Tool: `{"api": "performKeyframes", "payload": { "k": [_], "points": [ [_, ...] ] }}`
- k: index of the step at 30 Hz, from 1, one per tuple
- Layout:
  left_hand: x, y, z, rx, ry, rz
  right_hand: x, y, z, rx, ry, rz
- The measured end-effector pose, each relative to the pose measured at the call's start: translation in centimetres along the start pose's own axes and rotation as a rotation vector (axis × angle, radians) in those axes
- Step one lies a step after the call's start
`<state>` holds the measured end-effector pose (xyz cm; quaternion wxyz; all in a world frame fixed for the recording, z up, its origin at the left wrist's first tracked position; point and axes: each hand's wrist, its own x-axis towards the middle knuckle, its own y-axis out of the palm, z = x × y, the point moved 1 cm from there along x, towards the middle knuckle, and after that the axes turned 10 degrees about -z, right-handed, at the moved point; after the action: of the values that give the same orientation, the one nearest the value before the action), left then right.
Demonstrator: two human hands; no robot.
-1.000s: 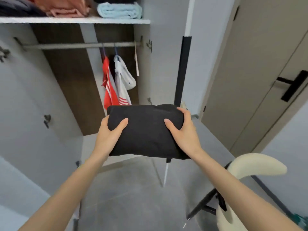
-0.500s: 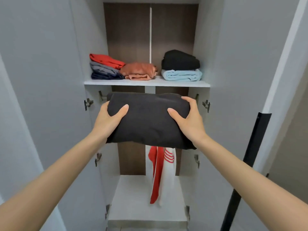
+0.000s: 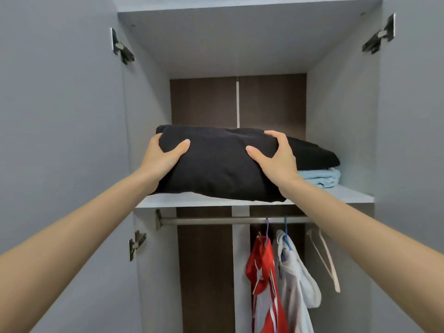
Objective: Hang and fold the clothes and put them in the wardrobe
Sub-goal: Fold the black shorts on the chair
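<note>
A folded black garment (image 3: 216, 164) is held at the front of the wardrobe's upper shelf (image 3: 192, 202), its lower edge at the shelf's front. My left hand (image 3: 163, 156) grips its left end, thumb on top. My right hand (image 3: 274, 159) grips its right end the same way. Behind my right hand lies another folded black garment (image 3: 312, 155) on a folded light blue one (image 3: 322, 177). The bundle hides the left part of the shelf.
Below the shelf a metal rail (image 3: 216, 221) carries a red garment (image 3: 264, 282) and a white garment (image 3: 298, 272) on hangers, plus an empty pale hanger (image 3: 326, 258) at the right. Open grey doors (image 3: 60, 140) with hinges flank the opening.
Both hands have lifted the black bundle from below the shelf up to its front edge. The view has risen, and the left shelf stacks are now hidden behind it.
</note>
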<state>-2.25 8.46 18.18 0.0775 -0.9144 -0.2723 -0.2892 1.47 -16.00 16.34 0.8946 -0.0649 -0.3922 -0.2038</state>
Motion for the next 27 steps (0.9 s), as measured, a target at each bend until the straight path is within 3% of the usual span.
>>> {"api": "performKeyframes", "payload": {
  "k": [12,17,27],
  "points": [
    [13.6,2.6,5.8,0.052,0.066,-0.092,13.6,16.6,-4.3,-0.340,-0.280,0.130],
    [17.7,4.1,8.2,0.136,0.135,-0.089,19.5,23.7,-7.2,-0.347,-0.393,0.200],
    [24.5,6.9,11.0,0.094,-0.016,-0.128,29.2,37.0,-11.3,-0.327,-0.488,0.475]
  ]
}}
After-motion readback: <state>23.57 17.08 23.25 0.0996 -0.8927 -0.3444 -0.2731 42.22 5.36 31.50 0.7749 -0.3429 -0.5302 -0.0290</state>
